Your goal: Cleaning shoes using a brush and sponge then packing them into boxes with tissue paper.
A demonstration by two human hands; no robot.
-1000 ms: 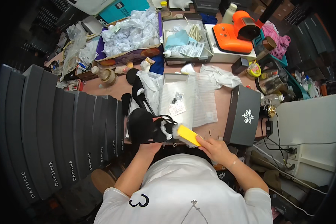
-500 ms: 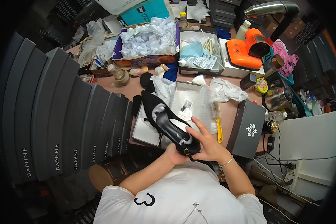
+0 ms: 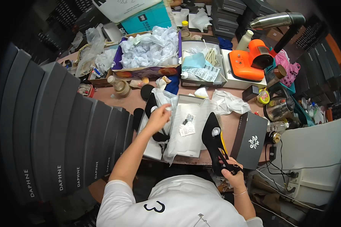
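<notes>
My right hand (image 3: 234, 173) grips a black pointed slingback shoe (image 3: 212, 140) by its strap and heel end. The toe points away from me, and a wad of white paper sits inside it. Reaching over the left side, my left hand (image 3: 159, 119) has curled fingers; a whitish bit shows by the fingertips, too small to name. Beneath that hand lies another black shoe (image 3: 151, 101), partly hidden, beside white tissue paper (image 3: 166, 97). Between the hands is an open shoebox (image 3: 193, 151) lined with white paper, holding a white tag (image 3: 187, 129) and a small clear packet.
Tall stacks of dark shoeboxes (image 3: 45, 125) rise at left. Across the back stand a carton of crumpled paper (image 3: 147, 70), a tray of sticks and labels (image 3: 204, 81) and an orange machine with a metal pipe (image 3: 248, 64). A dark box lid (image 3: 250, 140) leans at right, near cables.
The shoe moved from between both hands to the right, now in my right hand alone. My left hand let go of it and went left over the other shoe.
</notes>
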